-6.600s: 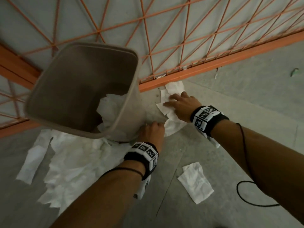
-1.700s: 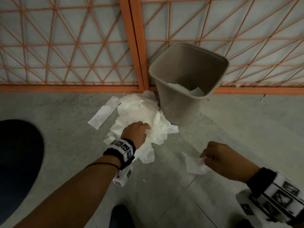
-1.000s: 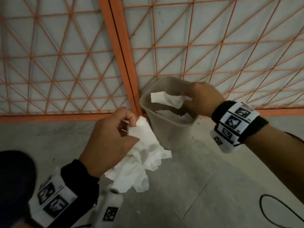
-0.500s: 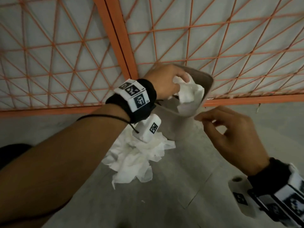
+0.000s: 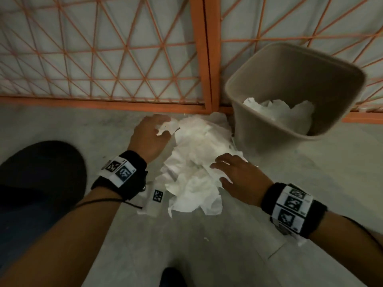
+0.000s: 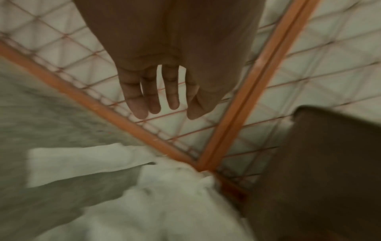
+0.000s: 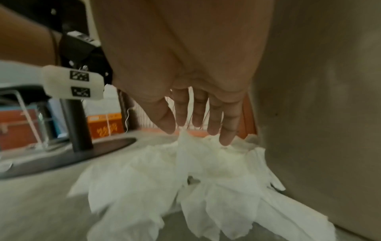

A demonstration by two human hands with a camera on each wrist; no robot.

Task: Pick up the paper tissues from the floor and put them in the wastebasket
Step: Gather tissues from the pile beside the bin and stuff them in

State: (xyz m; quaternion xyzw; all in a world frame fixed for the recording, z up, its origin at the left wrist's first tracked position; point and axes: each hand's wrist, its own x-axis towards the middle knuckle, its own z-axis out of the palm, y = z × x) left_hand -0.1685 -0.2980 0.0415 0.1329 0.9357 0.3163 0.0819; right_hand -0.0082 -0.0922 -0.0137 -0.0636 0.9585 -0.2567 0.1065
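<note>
Where tissues [image 5: 194,162] lie, grey floor [image 5: 207,245], orange mesh fence [image 5: 103,48]

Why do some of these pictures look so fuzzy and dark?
Head view: dim light, the wastebasket rim smeared by motion. Left wrist view: blurriest, the tissues and fence are soft streaks, though the left hand shows. Right wrist view: right hand clear enough, edges soft and bent.

No words or numbers can be read. The black wristbands [image 5: 122,172] carry black-and-white square code markers, as does the white wrist-camera housing [image 7: 74,82]. An orange cardboard box [image 7: 106,126] bears pale print, too blurred to read.
</note>
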